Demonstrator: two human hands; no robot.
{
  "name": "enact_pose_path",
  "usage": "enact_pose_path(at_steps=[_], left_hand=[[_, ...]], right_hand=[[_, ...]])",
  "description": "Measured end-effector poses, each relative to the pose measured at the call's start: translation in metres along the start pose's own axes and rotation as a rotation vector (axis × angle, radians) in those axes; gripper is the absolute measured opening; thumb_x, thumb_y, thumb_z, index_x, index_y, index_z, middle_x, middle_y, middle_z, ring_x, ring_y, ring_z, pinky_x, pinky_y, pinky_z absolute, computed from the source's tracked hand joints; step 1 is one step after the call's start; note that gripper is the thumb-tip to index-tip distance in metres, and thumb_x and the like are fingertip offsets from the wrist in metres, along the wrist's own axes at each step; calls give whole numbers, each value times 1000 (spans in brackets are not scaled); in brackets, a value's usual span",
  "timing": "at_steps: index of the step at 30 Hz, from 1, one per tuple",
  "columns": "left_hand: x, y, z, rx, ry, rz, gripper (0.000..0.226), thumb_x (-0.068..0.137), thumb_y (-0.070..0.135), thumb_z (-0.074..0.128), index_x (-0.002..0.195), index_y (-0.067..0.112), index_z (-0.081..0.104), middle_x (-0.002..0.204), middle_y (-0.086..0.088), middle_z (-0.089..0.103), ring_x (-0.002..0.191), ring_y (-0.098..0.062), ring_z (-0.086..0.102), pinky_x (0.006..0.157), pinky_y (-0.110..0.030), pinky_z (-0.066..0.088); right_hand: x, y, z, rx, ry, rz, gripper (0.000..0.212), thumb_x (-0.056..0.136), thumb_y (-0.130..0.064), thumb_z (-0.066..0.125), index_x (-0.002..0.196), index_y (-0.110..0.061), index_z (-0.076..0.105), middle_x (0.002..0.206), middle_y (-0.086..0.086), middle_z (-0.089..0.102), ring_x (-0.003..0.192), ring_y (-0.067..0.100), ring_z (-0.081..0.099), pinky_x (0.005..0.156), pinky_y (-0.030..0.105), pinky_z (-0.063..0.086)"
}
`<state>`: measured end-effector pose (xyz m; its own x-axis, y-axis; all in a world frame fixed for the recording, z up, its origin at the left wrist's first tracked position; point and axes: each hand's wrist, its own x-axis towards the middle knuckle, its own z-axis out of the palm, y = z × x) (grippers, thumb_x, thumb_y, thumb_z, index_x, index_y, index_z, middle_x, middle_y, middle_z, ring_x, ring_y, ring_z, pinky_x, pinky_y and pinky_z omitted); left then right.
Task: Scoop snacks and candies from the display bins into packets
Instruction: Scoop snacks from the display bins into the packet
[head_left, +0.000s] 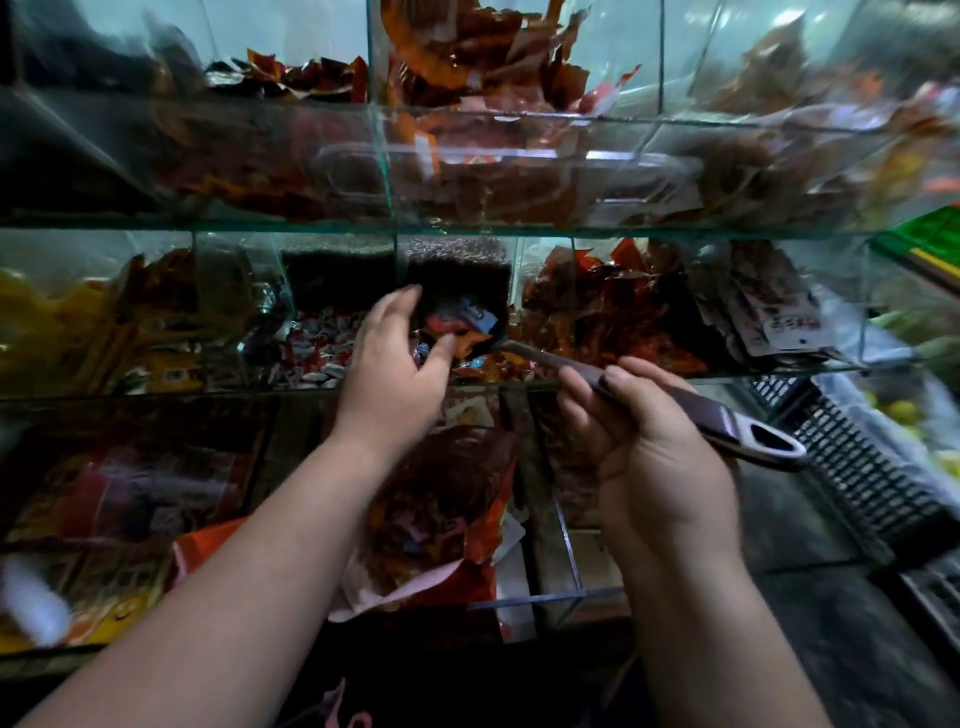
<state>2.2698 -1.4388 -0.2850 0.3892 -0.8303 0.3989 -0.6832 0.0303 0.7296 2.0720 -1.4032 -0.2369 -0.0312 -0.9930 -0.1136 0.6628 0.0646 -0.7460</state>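
My right hand (641, 452) grips the handle of the scoop (530, 356), thumb on top and fingers curled beneath, with the handle's slotted end sticking out past my knuckles to the right. My left hand (400, 358) is up at the scoop's bowl. Its fingers curve along the near side and the thumb rests on the wrapped candies (452, 327) heaped inside, but I cannot tell whether it grips the bowl or only steadies the load. The bowl sits at the mouth of a middle-tier bin, level with the stock.

I judge this to be the loading step: the scoop looks full and has not been carried off. The next move calls for lifting it clear of the glass edge without tipping. It then has to come down to the open packet (441, 499), which stands just below between my forearms, and pour into its mouth.

By my count there are two hands, one scoop and one open packet already partly filled. The glass bins (467, 228) run in three tiers. Blur and reflections stop me counting the compartments in each, or the candies. To the right, well apart from the hands, is one black slatted crate (862, 467).
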Motion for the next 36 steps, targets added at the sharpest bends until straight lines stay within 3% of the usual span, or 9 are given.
enact_pose_path(at_steps=[6, 9, 16, 20, 22, 26, 29, 32, 36], left_hand=[[-18, -22, 10, 159, -147, -187, 68, 91, 36, 67, 151, 20, 38, 159, -7, 30, 145, -29, 32, 117, -39, 30], [-23, -29, 11, 262, -219, -144, 71, 88, 34, 68, 152, 22, 37, 161, -11, 30, 144, -31, 36, 114, -35, 33], [-25, -31, 3, 132, -183, -143, 61, 86, 36, 71, 141, 24, 51, 148, -1, 47, 132, -21, 49, 107, -30, 39], [-54, -43, -14, 2, -34, -155, 22, 86, 33, 74, 105, 29, 66, 126, 9, 57, 121, -11, 52, 98, -23, 36], [-75, -56, -25, 55, -12, -188, 11, 84, 32, 75, 79, 33, 66, 124, 12, 56, 119, -8, 52, 95, -24, 36], [-109, -75, -34, 82, -126, -289, 26, 82, 30, 79, 58, 33, 69, 110, 18, 63, 105, -4, 58, 83, -16, 39], [-124, -77, -29, 120, -260, -320, 9, 83, 27, 78, 82, 36, 75, 100, 20, 65, 103, -10, 64, 85, -16, 46], [-126, -76, -24, 199, -349, -311, 48, 87, 32, 71, 135, 27, 63, 132, 11, 63, 118, -6, 59, 99, -24, 46], [-125, -77, -25, 140, -389, -269, 75, 82, 35, 69, 151, 37, 39, 141, 21, 47, 121, 0, 52, 96, -18, 40]], right_hand=[[51, 31, -1, -1098, -377, -748, 8, 88, -4, 72, 96, -6, 73, 96, 6, 73, 91, 18, 70, 84, 42, 56], [56, 34, -10, -1447, -623, -788, 23, 85, -11, 68, 108, -8, 70, 107, 8, 66, 98, 26, 65, 84, 44, 55], [-2, 10, -17, -1023, -488, -904, 9, 87, -3, 74, 93, -11, 74, 94, -2, 74, 89, 11, 72, 80, 28, 57], [-11, 1, -44, -967, -514, 66, 42, 97, -4, 65, 58, -20, 71, 59, -7, 67, 54, -11, 63, 65, 12, 51], [-18, -9, -50, -1118, -644, 272, 38, 89, -1, 70, 54, -16, 67, 52, -7, 63, 47, -13, 59, 63, 10, 50], [-51, -38, -38, -1268, -582, -526, 24, 76, -10, 85, 78, -32, 75, 80, -13, 76, 77, -2, 72, 70, 10, 53], [-48, -26, -32, -1211, -665, -397, 14, 81, -15, 78, 81, -28, 76, 80, -16, 74, 77, -2, 71, 67, 7, 49], [-30, 20, -21, -1354, -626, -193, 12, 83, -12, 74, 84, -23, 77, 78, -11, 74, 73, -1, 68, 67, 13, 49], [-14, 75, -29, -1755, -704, -256, 17, 89, -30, 62, 103, -27, 71, 104, -3, 73, 100, 22, 68, 82, 36, 55]])
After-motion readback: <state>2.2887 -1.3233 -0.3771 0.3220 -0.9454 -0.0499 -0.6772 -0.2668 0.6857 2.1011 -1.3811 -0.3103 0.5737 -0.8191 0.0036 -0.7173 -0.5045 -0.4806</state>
